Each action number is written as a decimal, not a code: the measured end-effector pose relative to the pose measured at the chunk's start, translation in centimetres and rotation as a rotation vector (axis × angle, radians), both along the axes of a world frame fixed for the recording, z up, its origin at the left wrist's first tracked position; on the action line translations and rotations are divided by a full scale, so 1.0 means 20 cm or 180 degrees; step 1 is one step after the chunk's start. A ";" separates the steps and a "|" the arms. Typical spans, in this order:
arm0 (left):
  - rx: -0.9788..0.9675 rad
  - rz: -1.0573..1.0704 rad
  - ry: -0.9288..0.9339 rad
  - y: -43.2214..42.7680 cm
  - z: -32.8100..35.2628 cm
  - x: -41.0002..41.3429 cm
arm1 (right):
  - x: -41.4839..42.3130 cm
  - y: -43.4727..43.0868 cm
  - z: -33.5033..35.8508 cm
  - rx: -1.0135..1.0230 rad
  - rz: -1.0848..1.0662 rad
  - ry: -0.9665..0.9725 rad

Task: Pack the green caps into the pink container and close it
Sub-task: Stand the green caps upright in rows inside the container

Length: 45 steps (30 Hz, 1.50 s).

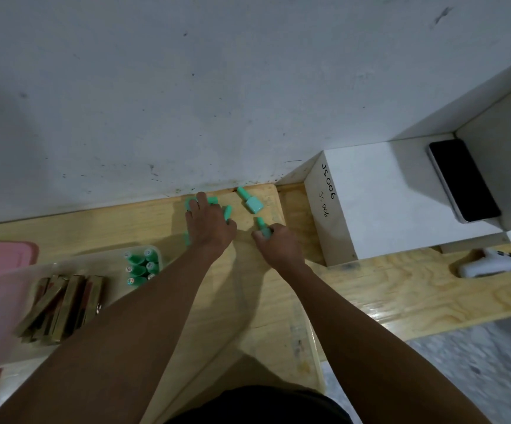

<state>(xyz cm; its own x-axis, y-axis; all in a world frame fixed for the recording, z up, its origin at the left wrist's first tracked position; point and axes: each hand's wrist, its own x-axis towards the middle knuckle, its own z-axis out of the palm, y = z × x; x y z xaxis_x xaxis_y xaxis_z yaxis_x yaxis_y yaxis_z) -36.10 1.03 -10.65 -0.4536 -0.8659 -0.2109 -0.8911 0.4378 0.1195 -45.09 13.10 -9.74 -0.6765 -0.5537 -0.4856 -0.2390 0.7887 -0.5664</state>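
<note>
Several green capped bottles lie on the wooden table near the wall. My left hand [208, 223] reaches over a cluster of them, fingers curled round some green bottles [226, 212]. My right hand [275, 243] grips one green bottle [262, 229]. Another green bottle [249, 201] lies loose just beyond, touching neither hand. At the left stands a translucent container [18, 276] with several green bottles [141, 267] packed upright in its far corner. A pink lid [3, 258] lies behind it.
Gold and brown boxes [64, 304] fill the container's near part. A white box marked JS006 [401, 197] stands at the right with a black phone [462, 180] on it. A white device [489, 263] lies on the table at far right. The wall rises just behind the bottles.
</note>
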 end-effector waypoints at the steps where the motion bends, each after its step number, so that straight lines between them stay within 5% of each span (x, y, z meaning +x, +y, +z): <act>1: 0.0009 0.0004 0.0004 0.00 0.00 0.00 | -0.01 0.00 0.01 0.0044 0.0009 -0.0068; 7: 0.0235 -0.0136 0.0358 0.00 0.04 0.02 | -0.02 0.03 0.06 0.0027 0.0141 -0.0330; 11: 0.0898 -0.0130 0.1363 0.00 0.12 0.06 | 0.00 0.07 0.10 -0.0525 -0.0084 -0.0848; 19: 0.2988 0.1452 0.3064 0.05 0.32 0.27 | 0.11 0.11 0.23 -0.1426 -0.0880 -0.2052; 27: 0.3913 0.2034 0.3967 0.11 0.50 0.56 | 0.32 0.08 0.38 -0.1662 -0.0587 -0.2200; 36: 0.3928 0.1934 0.4118 0.13 0.58 0.84 | 0.55 0.06 0.43 -0.1672 -0.0182 -0.1539; 45: 0.3489 0.1998 0.4076 0.10 0.56 1.03 | 0.71 0.10 0.45 -0.1773 -0.0240 -0.1583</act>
